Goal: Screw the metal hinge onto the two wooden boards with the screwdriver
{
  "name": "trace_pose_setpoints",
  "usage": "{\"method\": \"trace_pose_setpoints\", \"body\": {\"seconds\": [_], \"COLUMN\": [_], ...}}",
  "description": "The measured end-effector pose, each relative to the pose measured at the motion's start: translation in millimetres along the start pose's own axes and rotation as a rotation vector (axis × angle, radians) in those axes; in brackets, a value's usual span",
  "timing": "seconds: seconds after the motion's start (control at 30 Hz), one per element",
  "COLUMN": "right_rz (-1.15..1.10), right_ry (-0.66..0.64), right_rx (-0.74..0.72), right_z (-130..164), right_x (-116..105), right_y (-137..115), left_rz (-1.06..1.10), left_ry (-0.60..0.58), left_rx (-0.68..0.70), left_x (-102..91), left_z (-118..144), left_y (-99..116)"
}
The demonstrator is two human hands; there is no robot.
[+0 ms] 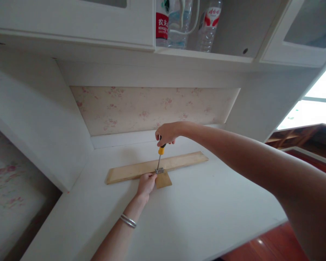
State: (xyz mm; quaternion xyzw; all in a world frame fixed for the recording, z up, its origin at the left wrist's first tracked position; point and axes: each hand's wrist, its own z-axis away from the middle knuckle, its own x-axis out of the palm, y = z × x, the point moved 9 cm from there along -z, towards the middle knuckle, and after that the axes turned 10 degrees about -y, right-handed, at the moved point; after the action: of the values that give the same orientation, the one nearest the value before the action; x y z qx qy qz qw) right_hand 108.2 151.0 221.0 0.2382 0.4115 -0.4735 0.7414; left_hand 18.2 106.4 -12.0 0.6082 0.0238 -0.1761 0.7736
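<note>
While my right hand (166, 133) wraps its fingers tight about the top of the screwdriver (160, 156), the tool stands almost upright, its long axis running from my fist straight down to the wood. The yellow and black handle is uppermost, mostly hidden in my grip; the thin metal shaft points downward and its tip meets a small metal bracket (159, 170). The tool leans only slightly, handle a touch to the right of the tip.

The bracket sits where a long wooden strip (179, 162) and a small wooden piece (163, 179) come together. The strip lies flat on the white desk (195, 214), its length running left to right, the right end a little farther from me and nearer the wall. The small piece juts out toward me from the strip's near edge.

My left hand (146, 183) rests on the wood just left of the bracket, fingers curled and pressed together, their tips touching the strip beside the metal. A silver bangle (128, 220) rings that wrist.

Above, on an open shelf, stand plastic bottles (184, 23).
</note>
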Motion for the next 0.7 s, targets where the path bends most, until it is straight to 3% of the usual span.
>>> {"method": "trace_pose_setpoints", "body": {"seconds": [0.47, 0.7], "right_rz": [0.169, 0.131], "right_ry": [0.086, 0.077], "right_rx": [0.096, 0.147], "right_z": [-6, 0], "right_x": [-14, -14], "right_y": [1, 2], "left_rz": [-0.003, 0.010], "left_ry": [0.000, 0.002], "left_rx": [0.011, 0.005], "left_x": [0.0, -0.5], "left_z": [0, 0], "left_y": [1, 0]}}
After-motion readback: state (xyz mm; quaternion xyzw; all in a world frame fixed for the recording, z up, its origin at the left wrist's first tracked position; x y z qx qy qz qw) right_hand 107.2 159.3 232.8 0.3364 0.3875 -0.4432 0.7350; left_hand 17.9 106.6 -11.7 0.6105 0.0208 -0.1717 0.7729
